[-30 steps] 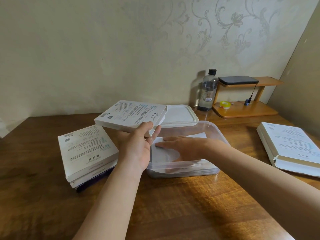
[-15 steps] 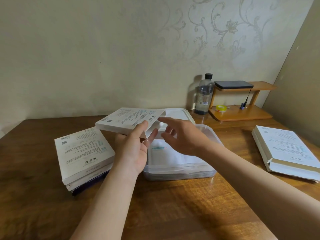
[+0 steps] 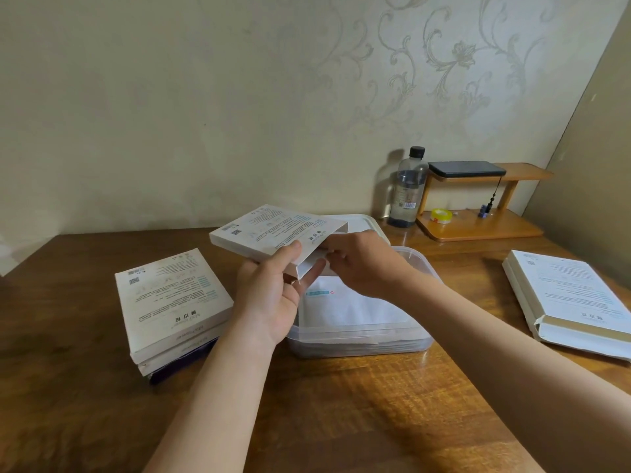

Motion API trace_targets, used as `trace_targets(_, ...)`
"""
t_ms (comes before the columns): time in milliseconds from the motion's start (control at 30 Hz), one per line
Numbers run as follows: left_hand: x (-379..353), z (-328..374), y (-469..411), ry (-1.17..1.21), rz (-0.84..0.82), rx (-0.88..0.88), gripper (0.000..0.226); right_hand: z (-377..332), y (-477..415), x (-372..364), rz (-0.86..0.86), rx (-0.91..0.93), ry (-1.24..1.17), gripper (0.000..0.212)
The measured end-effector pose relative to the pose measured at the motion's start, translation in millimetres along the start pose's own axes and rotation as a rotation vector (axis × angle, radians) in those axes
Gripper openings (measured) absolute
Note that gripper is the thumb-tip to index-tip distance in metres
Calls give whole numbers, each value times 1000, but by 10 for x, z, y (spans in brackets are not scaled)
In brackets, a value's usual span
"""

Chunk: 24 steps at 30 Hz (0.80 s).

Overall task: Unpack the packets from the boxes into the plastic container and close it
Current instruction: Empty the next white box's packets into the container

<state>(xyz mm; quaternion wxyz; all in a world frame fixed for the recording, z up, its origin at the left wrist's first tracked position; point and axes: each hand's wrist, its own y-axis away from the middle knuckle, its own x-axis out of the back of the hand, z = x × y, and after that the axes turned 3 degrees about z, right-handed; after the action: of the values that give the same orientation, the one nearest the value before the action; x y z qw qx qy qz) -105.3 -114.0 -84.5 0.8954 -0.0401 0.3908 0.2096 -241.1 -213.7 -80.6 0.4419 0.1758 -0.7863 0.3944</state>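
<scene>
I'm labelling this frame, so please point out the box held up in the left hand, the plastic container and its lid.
held box (image 3: 269, 230), head view, printed top face.
plastic container (image 3: 358, 346), head view, clear front wall.
lid (image 3: 366, 224), head view, flat top behind the held box.

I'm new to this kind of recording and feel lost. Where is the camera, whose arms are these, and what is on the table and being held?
No machine here: a person's two bare hands, filmed by a wide-angle camera worn on their head. The left hand holds a white box above a clear plastic container with white packets inside. The right hand reaches into the box's open end; whether it grips a packet is hidden. On the wooden table: a stack of boxes left, an opened box right, the lid behind.
</scene>
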Motion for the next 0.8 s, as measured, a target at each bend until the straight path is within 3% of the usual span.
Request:
trace_targets(233,7,-21,-9,-36,29,-3,43,30,52,198,127,48,-115,22)
trace_targets(467,-16,-37,-15,-61,39,-54,42,239,136,319,142,-130,-322,15)
trace_targets(633,-31,-52,-2,-64,49,-71,42,354,250,436,50,-283,-839,8)
trace_targets(800,-31,-59,-11,-53,73,-59,41,463,288,555,180,-331,-1334,18)
